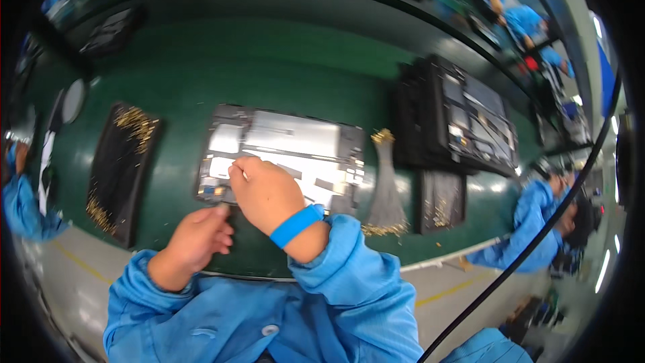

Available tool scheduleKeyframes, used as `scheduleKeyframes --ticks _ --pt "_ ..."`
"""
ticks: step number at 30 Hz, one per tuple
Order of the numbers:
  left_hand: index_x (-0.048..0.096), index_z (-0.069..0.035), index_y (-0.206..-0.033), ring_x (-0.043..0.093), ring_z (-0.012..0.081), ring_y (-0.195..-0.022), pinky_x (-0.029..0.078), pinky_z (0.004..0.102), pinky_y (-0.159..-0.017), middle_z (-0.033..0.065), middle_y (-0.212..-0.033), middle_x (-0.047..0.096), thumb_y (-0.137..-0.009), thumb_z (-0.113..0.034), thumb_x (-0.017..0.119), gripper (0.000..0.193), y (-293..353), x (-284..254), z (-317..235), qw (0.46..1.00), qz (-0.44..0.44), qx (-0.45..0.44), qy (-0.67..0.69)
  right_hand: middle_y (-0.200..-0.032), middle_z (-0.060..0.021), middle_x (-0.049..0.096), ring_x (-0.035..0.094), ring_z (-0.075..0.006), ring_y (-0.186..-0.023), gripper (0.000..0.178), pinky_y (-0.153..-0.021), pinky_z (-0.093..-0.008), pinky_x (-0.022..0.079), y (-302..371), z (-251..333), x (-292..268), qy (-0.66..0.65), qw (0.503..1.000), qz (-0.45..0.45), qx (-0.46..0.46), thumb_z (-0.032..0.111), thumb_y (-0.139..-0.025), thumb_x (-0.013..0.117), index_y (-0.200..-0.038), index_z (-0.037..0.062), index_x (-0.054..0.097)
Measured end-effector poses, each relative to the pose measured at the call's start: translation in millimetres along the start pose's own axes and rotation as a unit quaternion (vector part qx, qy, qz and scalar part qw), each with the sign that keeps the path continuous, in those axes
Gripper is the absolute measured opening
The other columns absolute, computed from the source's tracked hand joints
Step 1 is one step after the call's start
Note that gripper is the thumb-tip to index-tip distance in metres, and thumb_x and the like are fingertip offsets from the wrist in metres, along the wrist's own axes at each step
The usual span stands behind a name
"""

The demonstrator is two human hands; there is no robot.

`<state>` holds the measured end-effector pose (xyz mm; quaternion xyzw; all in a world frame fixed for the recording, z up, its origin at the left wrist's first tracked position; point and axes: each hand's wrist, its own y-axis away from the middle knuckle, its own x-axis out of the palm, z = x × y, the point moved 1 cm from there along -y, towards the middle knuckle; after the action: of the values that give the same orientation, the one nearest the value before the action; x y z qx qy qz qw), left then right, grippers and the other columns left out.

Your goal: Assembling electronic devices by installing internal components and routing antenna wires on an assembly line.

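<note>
An opened flat electronic device (289, 133), tablet-like, lies in front of me with silver panels and small parts showing inside its dark frame. My right hand (269, 195), with a blue band at the wrist, is over its near left part. The thumb and fingers there are pinched together; whatever is between them is too small to make out. Beside the device's near left corner is my left hand (200, 236), slightly blurred. Its fingers are loosely bent and apart from one another, the topmost tip close to the device's edge, and no object shows in it.
A dark tray (121, 175) of gold-tipped cables stands left. Right of the device lies a bundle of grey cables (385, 188) with gold ends. Beyond it are stacked similar devices (480, 117) and a smaller tray (459, 202). A black cable (524, 255) crosses the right side. Co-workers sit nearby.
</note>
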<state>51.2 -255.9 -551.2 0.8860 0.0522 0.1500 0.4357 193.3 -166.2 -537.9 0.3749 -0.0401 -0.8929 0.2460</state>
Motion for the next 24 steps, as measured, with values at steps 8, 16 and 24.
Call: scheduleKeyframes --ticks 8,16,24 --pt "0.047 -0.002 -0.09 0.055 0.016 -0.055 0.049 0.0288 -0.048 0.0066 -0.069 0.054 -0.086 -0.034 0.041 0.032 -1.0 -1.9 3.9 0.998 0.038 -0.01 0.05 -0.081 -0.0116 0.059 0.054 -0.015 -0.074 0.028 -0.068 -0.0249 0.042 151.0 -121.7 -65.8 -0.02 0.865 -0.423 0.271 0.02 -0.082 0.051 -0.097 -0.003 0.054" --pt "0.049 -0.004 -0.087 0.055 0.013 -0.055 0.048 0.0266 -0.047 0.0044 -0.069 0.054 -0.084 -0.031 0.046 0.027 -3.8 8.0 2.5 1.0 0.023 -0.02 -0.004 -0.08 -0.0174 0.057 0.054 -0.0291 -0.077 0.02 -0.068 -0.0336 0.043 195.0 -133.2 -50.1 0.126 0.907 -0.315 0.25 0.016 -0.075 0.057 -0.087 -0.0005 0.059" --pt "0.052 -0.001 -0.096 0.052 0.0163 -0.069 0.046 0.0275 -0.06 0.0066 -0.079 0.054 -0.08 -0.027 0.054 0.03 24.4 25.4 25.7 0.913 0.028 0.244 -0.325 -0.069 -0.0117 0.058 0.055 -0.0273 -0.068 0.01 -0.06 -0.0331 0.044 188.4 -68.3 -70.0 -0.014 0.961 -0.222 0.167 0.014 -0.073 0.057 -0.074 0.004 0.06"
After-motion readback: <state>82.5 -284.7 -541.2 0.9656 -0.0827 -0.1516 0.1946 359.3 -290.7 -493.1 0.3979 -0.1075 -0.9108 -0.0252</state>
